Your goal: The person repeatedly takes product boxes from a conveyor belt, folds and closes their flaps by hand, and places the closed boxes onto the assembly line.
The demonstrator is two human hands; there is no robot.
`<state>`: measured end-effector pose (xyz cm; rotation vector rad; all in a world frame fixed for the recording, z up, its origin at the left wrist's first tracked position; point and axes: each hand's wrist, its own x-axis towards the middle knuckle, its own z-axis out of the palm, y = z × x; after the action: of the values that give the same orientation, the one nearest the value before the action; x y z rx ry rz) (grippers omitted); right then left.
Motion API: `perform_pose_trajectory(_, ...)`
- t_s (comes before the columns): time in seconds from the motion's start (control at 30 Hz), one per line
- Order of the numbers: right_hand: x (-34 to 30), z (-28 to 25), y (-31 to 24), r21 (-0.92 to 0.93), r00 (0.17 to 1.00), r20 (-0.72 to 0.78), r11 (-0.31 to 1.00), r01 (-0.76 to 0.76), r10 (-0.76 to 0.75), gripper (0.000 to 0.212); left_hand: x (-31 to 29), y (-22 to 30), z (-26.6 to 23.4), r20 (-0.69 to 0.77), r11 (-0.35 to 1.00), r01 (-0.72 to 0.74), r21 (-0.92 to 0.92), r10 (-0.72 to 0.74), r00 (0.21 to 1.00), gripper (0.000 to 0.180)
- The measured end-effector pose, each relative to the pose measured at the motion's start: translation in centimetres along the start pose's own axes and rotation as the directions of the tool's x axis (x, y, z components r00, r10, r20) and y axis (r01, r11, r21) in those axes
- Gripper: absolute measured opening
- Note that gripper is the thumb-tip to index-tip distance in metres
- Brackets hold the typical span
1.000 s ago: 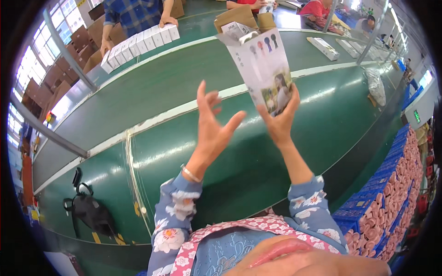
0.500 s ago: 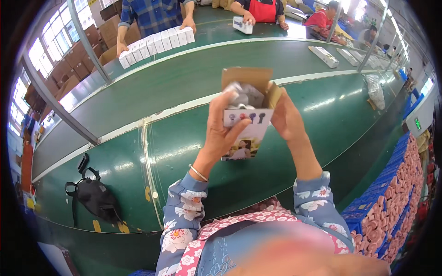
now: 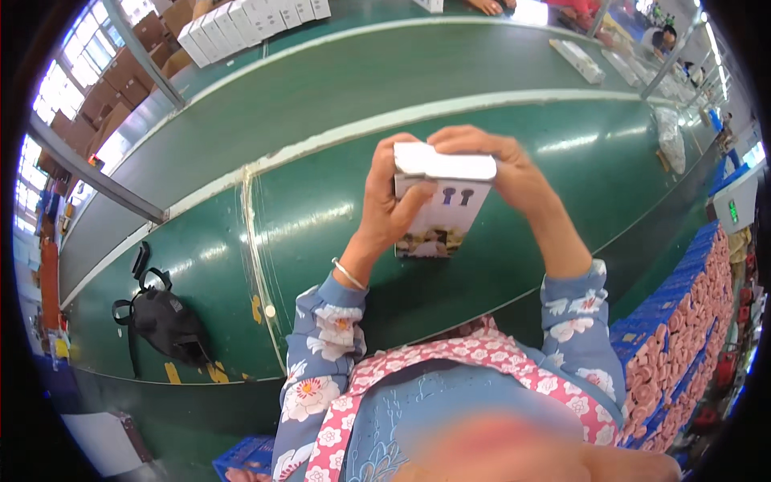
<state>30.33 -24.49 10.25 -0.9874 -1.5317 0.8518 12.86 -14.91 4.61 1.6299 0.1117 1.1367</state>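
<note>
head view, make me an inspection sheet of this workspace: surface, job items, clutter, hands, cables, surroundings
Surface: glossy green tabletop, with yellow marks near its front edge
Job's things: tall white printed cardboard box, white flap across its top; whether fully closed cannot be told
Clutter: black fabric bag with straps at left; crumpled clear plastic bag at far right
Hands: left hand grips the box's left side, thumb in front; right hand touches its upper right
Cables: nothing seen
Surroundings: row of white boxes opposite; blue plastic crates with pink parts at right
</note>
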Motion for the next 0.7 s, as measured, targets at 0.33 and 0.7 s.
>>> perform_pose_trajectory(0.33,0.7,2.2,-2.8,-0.561,0.995,0.097,0.825,0.066,-0.013,0.033,-0.8,0.9,0.3,-0.023,0.985,0.172,0.028,-0.171,0.985,0.103)
perform_pose_trajectory(0.7,0.5,2.4,-2.5,-0.503,0.992,0.016,0.856,0.120,-0.129,0.026,-1.1,1.2,-0.4,0.010,0.987,0.160,0.011,-0.160,0.987,0.087)
